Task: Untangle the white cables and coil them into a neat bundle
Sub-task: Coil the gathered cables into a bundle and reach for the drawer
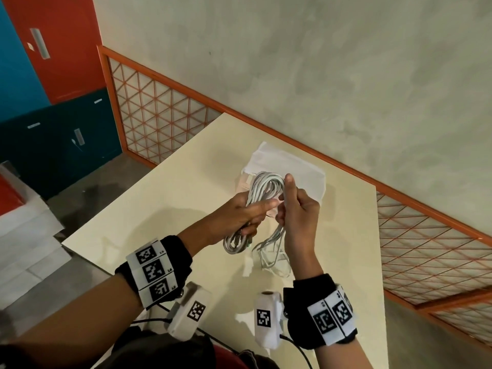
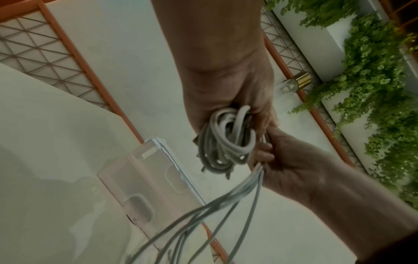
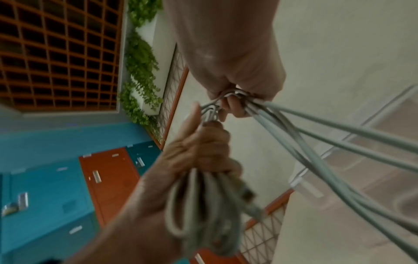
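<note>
Both hands hold white cables (image 1: 262, 189) above the cream table (image 1: 165, 203). My left hand (image 1: 239, 211) grips a coiled bunch of loops (image 2: 226, 142); its lower loops (image 1: 235, 245) hang below the fist, and the same bunch (image 3: 203, 205) shows blurred in the right wrist view. My right hand (image 1: 295, 206) pinches several loose strands (image 3: 316, 125) just right of the coil, thumb pointing up. Those strands (image 2: 226, 205) trail down to a loose heap (image 1: 274, 258) on the table.
A clear plastic box (image 1: 300, 166) lies on the table behind the hands, also seen as a translucent box (image 2: 147, 178). An orange-framed lattice railing (image 1: 426, 230) borders the table's far side. Blue and red lockers (image 1: 53, 102) stand at the left.
</note>
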### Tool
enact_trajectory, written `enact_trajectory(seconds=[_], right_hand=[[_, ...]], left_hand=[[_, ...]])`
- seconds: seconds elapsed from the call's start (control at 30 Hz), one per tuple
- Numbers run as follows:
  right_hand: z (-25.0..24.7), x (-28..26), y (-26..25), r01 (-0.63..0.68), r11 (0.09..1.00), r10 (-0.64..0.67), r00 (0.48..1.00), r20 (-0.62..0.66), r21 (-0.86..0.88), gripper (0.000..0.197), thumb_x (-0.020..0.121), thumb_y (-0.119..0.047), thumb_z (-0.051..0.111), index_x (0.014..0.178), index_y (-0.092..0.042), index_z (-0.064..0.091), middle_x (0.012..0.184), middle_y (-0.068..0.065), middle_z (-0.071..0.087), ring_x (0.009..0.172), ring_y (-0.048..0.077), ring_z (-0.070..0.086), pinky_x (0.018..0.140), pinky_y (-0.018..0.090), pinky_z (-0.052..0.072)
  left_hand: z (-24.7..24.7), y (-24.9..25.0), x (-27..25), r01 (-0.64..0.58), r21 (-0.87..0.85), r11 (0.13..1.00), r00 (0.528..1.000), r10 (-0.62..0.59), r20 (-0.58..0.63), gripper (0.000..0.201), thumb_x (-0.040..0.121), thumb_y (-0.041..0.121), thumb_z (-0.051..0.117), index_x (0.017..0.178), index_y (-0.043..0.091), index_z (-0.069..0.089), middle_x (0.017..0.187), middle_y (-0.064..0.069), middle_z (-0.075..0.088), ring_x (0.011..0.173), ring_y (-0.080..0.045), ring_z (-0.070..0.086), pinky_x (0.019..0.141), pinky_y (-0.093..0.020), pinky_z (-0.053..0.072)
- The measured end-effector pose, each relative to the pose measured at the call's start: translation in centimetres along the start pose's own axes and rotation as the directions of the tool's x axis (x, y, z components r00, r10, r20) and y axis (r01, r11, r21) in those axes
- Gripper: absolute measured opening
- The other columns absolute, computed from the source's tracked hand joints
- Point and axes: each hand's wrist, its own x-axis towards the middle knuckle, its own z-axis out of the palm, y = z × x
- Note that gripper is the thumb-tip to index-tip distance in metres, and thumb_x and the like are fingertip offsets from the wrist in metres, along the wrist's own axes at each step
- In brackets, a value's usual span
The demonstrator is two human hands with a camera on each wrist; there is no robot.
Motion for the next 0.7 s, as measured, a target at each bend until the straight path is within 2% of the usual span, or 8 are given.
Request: enact_trajectory(seconds=[0.07, 0.13, 0.27, 0.33, 0.43, 0.5, 0.57, 0.7], right_hand=[[0.4, 0.0, -0.2, -0.032, 0.999, 0.032, 0.999, -0.010, 0.031, 0.045, 0.093, -0.035, 0.055, 0.059, -0.007, 0.047, 0.051, 0.007, 0.039, 0.040, 0.012, 0.039, 0.041, 0.022, 0.036], [0.5, 0.2, -0.3, -0.036, 0.999, 0.036, 0.999, -0.001, 0.017, 0.048, 0.095, -0.033, 0.054, 0.059, -0.001, 0.050, 0.055, 0.012, 0.042, 0.048, 0.017, 0.043, 0.048, 0.022, 0.041], [0.3, 0.6, -0.1, -0.082, 0.997, 0.082, 0.994, 0.075, -0.002, 0.063, 0.094, -0.039, 0.053, 0.079, 0.022, 0.049, 0.068, 0.019, 0.048, 0.067, 0.023, 0.044, 0.066, 0.034, 0.036], [0.4, 0.7, -0.2, -0.097, 0.995, 0.097, 0.991, 0.093, -0.012, 0.064, 0.093, -0.040, 0.053, 0.082, 0.022, 0.049, 0.068, 0.025, 0.047, 0.069, 0.022, 0.046, 0.068, 0.035, 0.036], [0.7, 0.7, -0.1, -0.092, 0.995, 0.094, 0.993, 0.077, -0.034, 0.060, 0.093, -0.041, 0.054, 0.070, 0.015, 0.051, 0.068, 0.017, 0.049, 0.067, 0.022, 0.045, 0.066, 0.034, 0.036], [0.7, 0.8, 0.2, -0.073, 0.992, 0.081, 0.994, 0.071, -0.102, 0.067, 0.090, -0.049, 0.053, 0.072, 0.015, 0.051, 0.065, 0.017, 0.050, 0.064, 0.023, 0.045, 0.065, 0.034, 0.036], [0.8, 0.8, 0.6, -0.063, 0.982, 0.077, 0.995, 0.069, -0.180, 0.072, 0.086, -0.057, 0.051, 0.071, 0.014, 0.052, 0.060, 0.016, 0.049, 0.059, 0.024, 0.045, 0.063, 0.037, 0.037], [0.5, 1.1, 0.1, -0.040, 0.974, 0.069, 0.990, 0.124, -0.223, 0.065, 0.092, -0.046, 0.052, 0.064, 0.013, 0.055, 0.052, 0.019, 0.050, 0.047, 0.027, 0.045, 0.057, 0.038, 0.040]], left_hand=[[0.2, -0.3, 0.3, 0.003, 0.002, 1.000, 0.998, -0.003, -0.062, 0.035, 0.095, 0.029, 0.052, 0.060, 0.026, 0.052, 0.052, 0.004, 0.041, 0.039, -0.011, 0.034, 0.051, -0.029, 0.036], [0.2, -0.6, 0.6, 0.006, 0.028, 1.000, 0.995, -0.003, -0.103, 0.025, 0.094, 0.028, 0.053, 0.071, 0.021, 0.055, 0.049, 0.008, 0.046, 0.041, -0.011, 0.039, 0.052, -0.030, 0.038], [0.1, -0.6, 0.7, -0.025, 0.136, 0.990, 0.982, 0.050, -0.182, 0.027, 0.094, 0.027, 0.054, 0.068, 0.021, 0.049, 0.052, -0.002, 0.045, 0.046, -0.015, 0.046, 0.047, -0.022, 0.042], [0.3, -0.5, 0.7, -0.045, 0.150, 0.988, 0.979, 0.074, -0.188, 0.034, 0.094, 0.026, 0.054, 0.060, 0.026, 0.050, 0.048, -0.002, 0.047, 0.044, -0.015, 0.048, 0.045, -0.020, 0.043], [0.3, -0.6, 0.6, -0.025, 0.136, 0.990, 0.984, 0.048, -0.172, 0.043, 0.094, 0.025, 0.053, 0.051, 0.024, 0.052, 0.043, 0.002, 0.050, 0.038, -0.009, 0.048, 0.043, -0.015, 0.040], [0.1, -0.5, 0.5, 0.004, 0.145, 0.989, 0.990, 0.017, -0.143, 0.048, 0.094, 0.027, 0.054, 0.047, 0.024, 0.058, 0.043, 0.002, 0.051, 0.038, -0.007, 0.048, 0.044, -0.014, 0.040], [-0.3, -0.2, 0.4, 0.021, 0.156, 0.988, 0.996, -0.007, -0.092, 0.045, 0.093, 0.027, 0.055, 0.049, 0.027, 0.062, 0.043, 0.006, 0.053, 0.040, -0.008, 0.048, 0.047, -0.016, 0.042], [-0.2, -0.1, 0.0, 0.017, 0.093, 0.995, 0.999, -0.014, -0.039, 0.027, 0.094, 0.017, 0.053, 0.068, 0.017, 0.061, 0.046, 0.010, 0.062, 0.040, -0.006, 0.046, 0.047, -0.016, 0.044]])
